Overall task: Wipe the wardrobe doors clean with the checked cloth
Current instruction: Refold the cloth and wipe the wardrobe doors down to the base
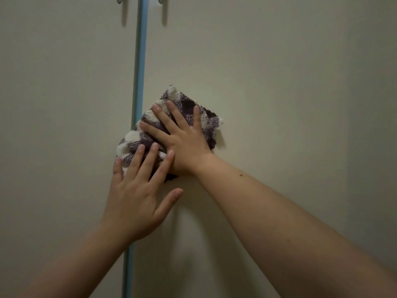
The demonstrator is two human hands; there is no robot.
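The checked cloth [137, 141], dark purple and white, is pressed flat against the cream wardrobe doors, lying over the blue strip between them. My right hand [182, 140] rests on the cloth with fingers spread, on the right door [268, 82]. My left hand [137, 194] lies lower, fingers apart, its fingertips on the cloth's lower left part and its palm over the blue strip [139, 61]. The left door [60, 104] fills the left side. Part of the cloth is hidden under both hands.
Two metal door handles [120, 0] [161, 0] show at the top edge, one on each side of the blue strip. A slightly darker side panel or wall [373, 125] borders the right door.
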